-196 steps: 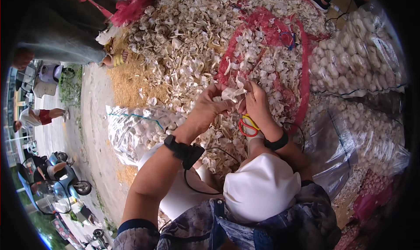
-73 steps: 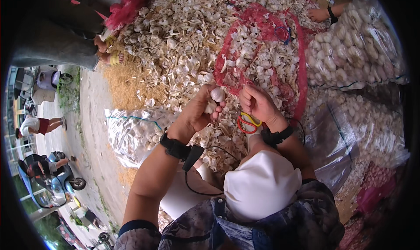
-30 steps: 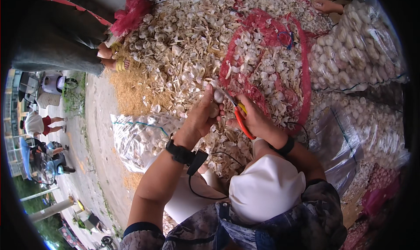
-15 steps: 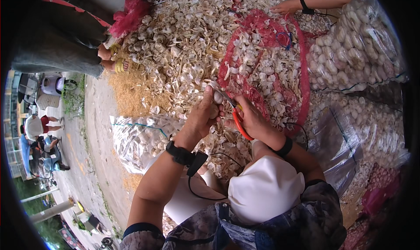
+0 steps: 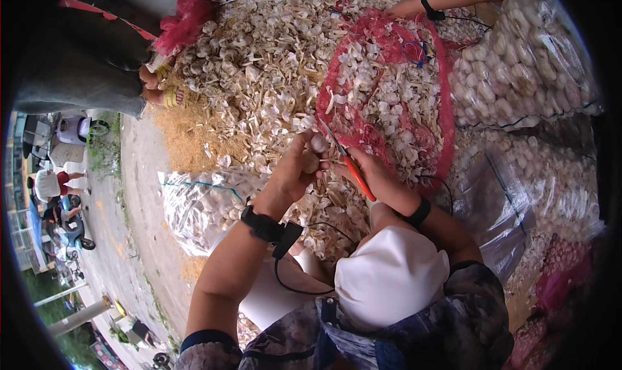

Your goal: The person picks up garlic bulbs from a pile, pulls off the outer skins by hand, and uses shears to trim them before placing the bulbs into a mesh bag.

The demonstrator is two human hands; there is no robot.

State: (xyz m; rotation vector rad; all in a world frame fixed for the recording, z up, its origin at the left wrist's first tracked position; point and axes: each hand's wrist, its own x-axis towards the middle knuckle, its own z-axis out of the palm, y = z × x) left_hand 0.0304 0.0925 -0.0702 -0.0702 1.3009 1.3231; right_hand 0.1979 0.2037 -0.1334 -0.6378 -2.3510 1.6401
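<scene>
Bulb gripped, scissors alongside: apparently the trimming step.
Landmark: open red plastic-mesh sack (image 5: 446, 111). The left hand (image 5: 293, 172), at its near-left edge, is closed around a round, off-white garlic bulb (image 5: 318, 143), a second pale rounded piece (image 5: 310, 162) beneath it, probably another bulb. The right hand (image 5: 379, 179), on the sack's near side, is wrapped round orange-red-handled metal scissors (image 5: 357, 175), blades looking nearly together and pointing toward the sack's left edge. Hands near each other; blade contact with the bulb cannot be told. Judgement: the next cut calls for steadying the bulb, opening the blades around any remaining stalk or root, and keeping fingertips clear. Dry, papery cream garlic skins (image 5: 272, 98) lie left of the sack; a co-worker's hand (image 5: 405, 8) is at its far edge.
</scene>
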